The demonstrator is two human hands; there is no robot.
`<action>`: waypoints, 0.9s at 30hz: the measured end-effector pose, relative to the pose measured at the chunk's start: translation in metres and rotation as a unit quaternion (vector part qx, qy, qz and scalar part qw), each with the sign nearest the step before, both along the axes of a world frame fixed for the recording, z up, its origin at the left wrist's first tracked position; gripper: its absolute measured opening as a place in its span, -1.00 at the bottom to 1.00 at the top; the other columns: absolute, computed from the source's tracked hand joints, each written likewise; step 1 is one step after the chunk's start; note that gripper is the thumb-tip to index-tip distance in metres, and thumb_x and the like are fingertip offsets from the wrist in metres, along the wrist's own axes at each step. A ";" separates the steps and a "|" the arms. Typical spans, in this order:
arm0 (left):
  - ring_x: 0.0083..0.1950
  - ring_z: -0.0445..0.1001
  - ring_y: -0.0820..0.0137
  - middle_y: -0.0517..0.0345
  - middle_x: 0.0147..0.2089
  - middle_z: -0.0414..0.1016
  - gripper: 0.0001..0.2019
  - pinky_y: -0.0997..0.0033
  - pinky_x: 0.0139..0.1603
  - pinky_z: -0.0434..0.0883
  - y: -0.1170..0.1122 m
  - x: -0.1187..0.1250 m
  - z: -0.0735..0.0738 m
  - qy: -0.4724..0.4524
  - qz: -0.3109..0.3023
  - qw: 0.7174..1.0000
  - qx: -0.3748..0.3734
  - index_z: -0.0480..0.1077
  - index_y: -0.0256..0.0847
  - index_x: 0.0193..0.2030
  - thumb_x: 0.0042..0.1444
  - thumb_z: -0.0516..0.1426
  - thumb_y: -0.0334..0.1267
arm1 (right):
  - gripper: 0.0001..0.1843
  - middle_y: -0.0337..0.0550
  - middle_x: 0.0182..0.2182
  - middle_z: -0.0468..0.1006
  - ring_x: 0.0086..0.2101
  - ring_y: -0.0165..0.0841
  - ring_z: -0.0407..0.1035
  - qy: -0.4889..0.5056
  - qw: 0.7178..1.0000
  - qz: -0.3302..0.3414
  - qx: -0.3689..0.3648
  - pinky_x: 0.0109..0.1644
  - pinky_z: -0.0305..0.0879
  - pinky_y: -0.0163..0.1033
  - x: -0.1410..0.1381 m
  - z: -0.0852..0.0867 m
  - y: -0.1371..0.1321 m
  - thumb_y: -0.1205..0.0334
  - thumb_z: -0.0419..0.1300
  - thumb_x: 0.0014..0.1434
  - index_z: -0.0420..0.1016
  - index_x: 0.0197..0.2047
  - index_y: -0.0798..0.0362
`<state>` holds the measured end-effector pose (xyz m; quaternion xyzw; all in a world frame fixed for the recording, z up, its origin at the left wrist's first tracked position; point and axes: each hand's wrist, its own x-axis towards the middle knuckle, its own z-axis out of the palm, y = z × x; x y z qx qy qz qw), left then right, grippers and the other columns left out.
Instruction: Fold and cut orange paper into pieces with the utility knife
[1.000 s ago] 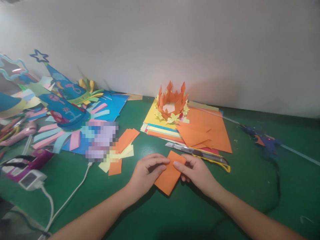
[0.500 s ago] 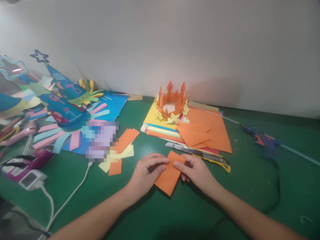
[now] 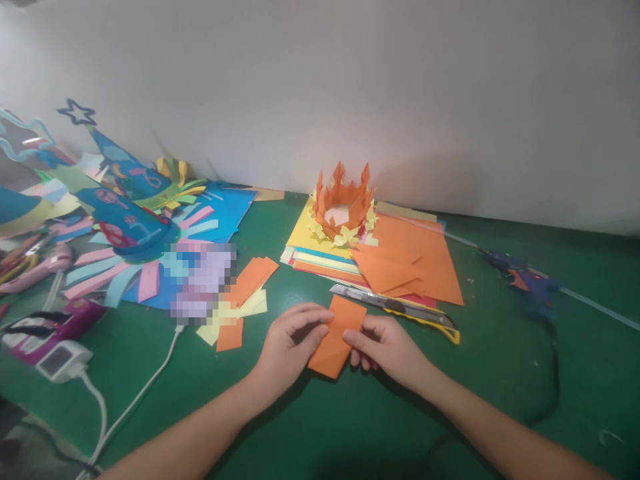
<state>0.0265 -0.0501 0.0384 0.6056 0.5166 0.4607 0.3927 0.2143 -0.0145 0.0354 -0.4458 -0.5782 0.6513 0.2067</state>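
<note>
An orange paper rectangle [image 3: 336, 337] lies tilted on the green table [image 3: 320, 427]. My left hand [image 3: 290, 340] pinches its left edge, fingers curled over the paper. My right hand [image 3: 387, 347] grips its right edge with thumb and fingers closed. Just behind the hands lies a utility knife [image 3: 395, 307] with a yellow-trimmed handle. Farther back stands an orange paper crown [image 3: 343, 207] with yellow flowers, resting on a stack of coloured sheets [image 3: 325, 257].
Loose orange sheets [image 3: 415, 263] lie right of the crown. Orange and yellow paper scraps [image 3: 240, 303] sit to the left, beside blue party hats and paper strips [image 3: 130, 220]. A blue glue gun [image 3: 527, 283] lies at right; a white cable [image 3: 145, 383] and charger [image 3: 63, 360] at left.
The orange paper now looks narrower and sits slightly farther from me, and both hands have shifted a little with it, still pinching its edges.
</note>
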 end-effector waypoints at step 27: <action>-0.11 0.50 0.36 0.04 -0.14 0.52 -0.84 0.40 -0.11 0.49 0.001 0.001 0.002 0.012 0.028 0.999 0.029 0.53 -0.18 -0.19 0.12 0.13 -0.35 | -0.43 -0.25 -0.71 0.38 -0.67 -0.50 0.17 -0.052 0.992 0.058 0.094 -0.53 0.10 -0.38 0.002 0.000 -0.004 -0.18 0.02 0.19 0.30 -0.64 0.08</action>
